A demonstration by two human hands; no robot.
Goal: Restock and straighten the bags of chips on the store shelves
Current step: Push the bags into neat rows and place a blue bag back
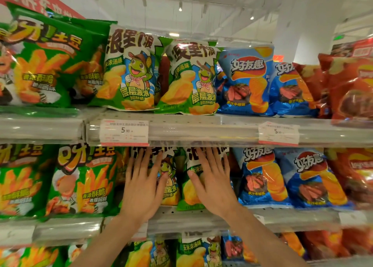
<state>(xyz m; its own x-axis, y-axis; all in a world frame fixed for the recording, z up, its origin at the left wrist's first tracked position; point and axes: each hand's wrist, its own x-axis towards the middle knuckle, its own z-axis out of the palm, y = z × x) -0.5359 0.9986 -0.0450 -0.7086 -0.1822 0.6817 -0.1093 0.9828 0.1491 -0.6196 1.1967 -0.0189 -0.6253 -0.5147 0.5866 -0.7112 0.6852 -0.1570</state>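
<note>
On middle shelf [201, 216], both hands flat against two green chip bags [171, 178]

On the middle shelf [201, 216], 2 green-and-white corn-chip bags with a cartoon turtle stand upright side by side: the left turtle bag [171, 182] and the right turtle bag [188, 192], their tops tucked under the shelf edge above. Left of them stand 2 green fries bags [80, 182]; to the right, 2 blue ridged-chip bags [260, 178], then red bags [355, 176]. The top shelf [201, 125] carries the same flavours in the same order, all upright.
</note>
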